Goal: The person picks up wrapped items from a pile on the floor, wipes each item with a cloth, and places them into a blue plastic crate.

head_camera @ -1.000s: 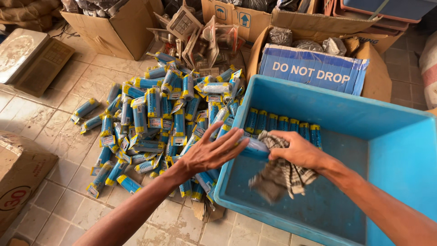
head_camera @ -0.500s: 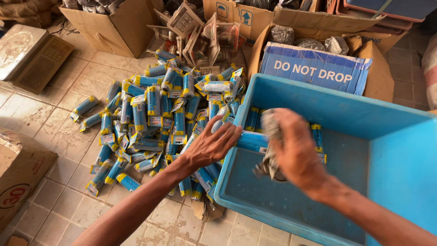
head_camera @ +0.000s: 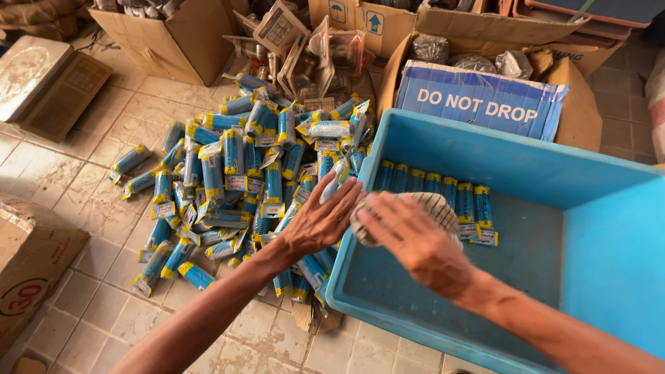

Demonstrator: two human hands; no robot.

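2 hands are pressed together over the blue crate's near-left rim [head_camera: 346, 291]: the left hand [head_camera: 322, 220] is spread flat, while the right hand [head_camera: 409, 239] is closed around a striped cloth [head_camera: 436, 208]. Blue-and-yellow packets [head_camera: 443, 197] are lined against the crate's far wall, seemingly for neat packing, with a loose heap [head_camera: 235, 173] lying on the tiled floor [head_camera: 83, 208] beside.

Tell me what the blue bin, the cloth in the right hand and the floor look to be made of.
Blue bin: moulded plastic by the look, smooth, evenly coloured walls with a rounded rim. Cloth under the right hand: woven fabric, pale with dark stripes, crumpled. Floor: probably ceramic or stone tiles, pale squares with grout lines, dull and grimy.
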